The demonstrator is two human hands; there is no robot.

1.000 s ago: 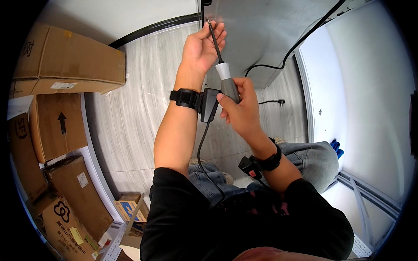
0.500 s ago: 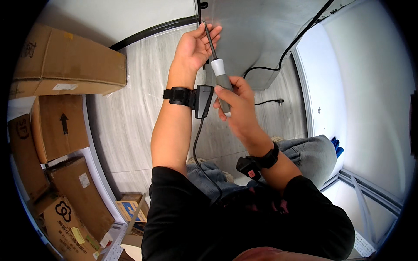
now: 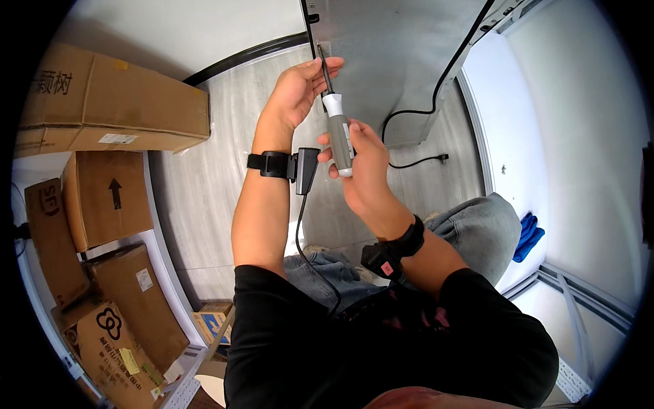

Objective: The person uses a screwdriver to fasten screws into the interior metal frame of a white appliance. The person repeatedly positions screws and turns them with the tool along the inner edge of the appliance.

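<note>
Beside a grey metal panel point(image 3: 395, 65), the left hand point(image 3: 293, 95) reaches forward, palm showing, fingers bent at the shaft of a screwdriver point(image 3: 337, 129); whether they pinch it, I cannot tell. The right hand point(image 3: 368, 160) wraps its handle. Leftward, cardboard boxes point(image 3: 146, 105) carry a black arrow point(image 3: 116, 194) and white label point(image 3: 117, 138).

Left hand point(image 3: 293, 94) farther forward, palm up, fingers point(image 3: 334, 62) loosely bent; right hand point(image 3: 366, 162) closer in, in a grip

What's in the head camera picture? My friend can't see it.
A person's right hand grips a grey-and-white-handled screwdriver aimed at a shiny grey metal panel, while the left hand is at its dark shaft. Brown cardboard boxes are at the left.
</note>
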